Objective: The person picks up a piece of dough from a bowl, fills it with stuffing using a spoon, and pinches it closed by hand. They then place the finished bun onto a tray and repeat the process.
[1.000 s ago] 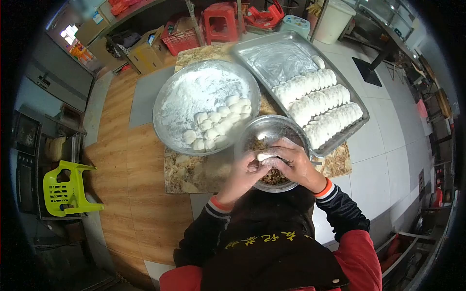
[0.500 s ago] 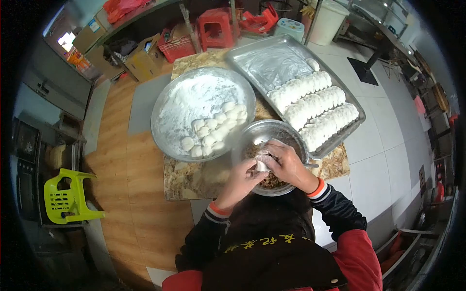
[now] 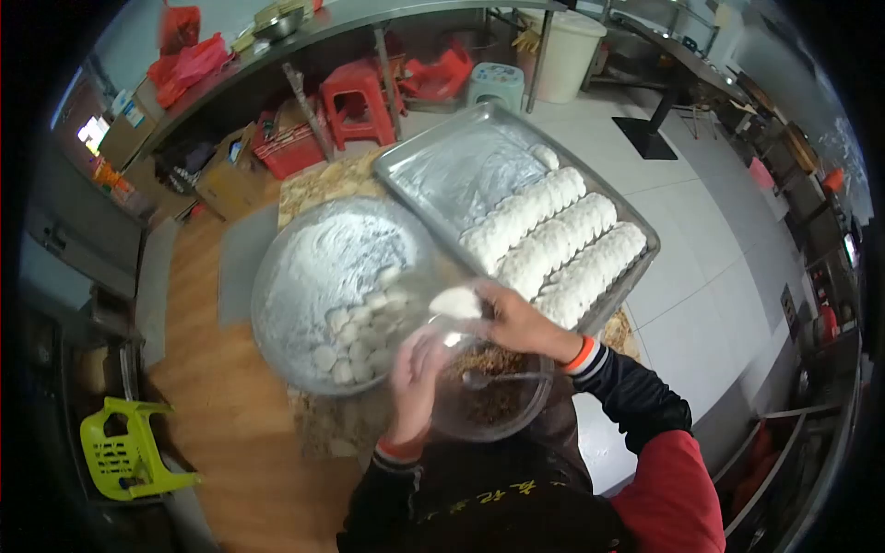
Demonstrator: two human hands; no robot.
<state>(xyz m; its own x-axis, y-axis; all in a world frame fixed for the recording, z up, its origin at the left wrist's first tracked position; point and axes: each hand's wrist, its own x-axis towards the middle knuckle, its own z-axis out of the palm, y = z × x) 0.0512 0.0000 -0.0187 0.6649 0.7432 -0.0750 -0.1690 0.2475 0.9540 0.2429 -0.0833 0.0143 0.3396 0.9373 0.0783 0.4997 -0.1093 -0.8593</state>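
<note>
My right hand (image 3: pixel 516 321) grips a white, floury dumpling (image 3: pixel 454 302), a rounded half-moon shape, above the gap between basin and filling bowl. Lower and to its left is my left hand (image 3: pixel 417 380), its fingers smeared by motion. Beneath both hands stands a metal bowl (image 3: pixel 546 392) of dark minced filling (image 3: pixel 493 401), with a spoon (image 3: pixel 502 377) lying in it. The wide metal basin (image 3: pixel 267 318) at left holds loose flour and several small dough pieces (image 3: pixel 355 341). A metal tray (image 3: pixel 406 170) carries tight rows of white dumplings (image 3: pixel 558 241).
The containers share a marble-patterned table (image 3: pixel 309 189). A lime-green plastic chair (image 3: pixel 120 452) stands at lower left. Red stools (image 3: pixel 355 101), a red crate (image 3: pixel 290 147) and a pale bucket (image 3: pixel 570 60) sit beyond the table, near a long counter (image 3: pixel 341 20).
My hands were together over the filling bowl and have parted. The right now holds the dumpling up, toward the tray; the left has drawn away. The view has shifted, so the containers appear lower.
</note>
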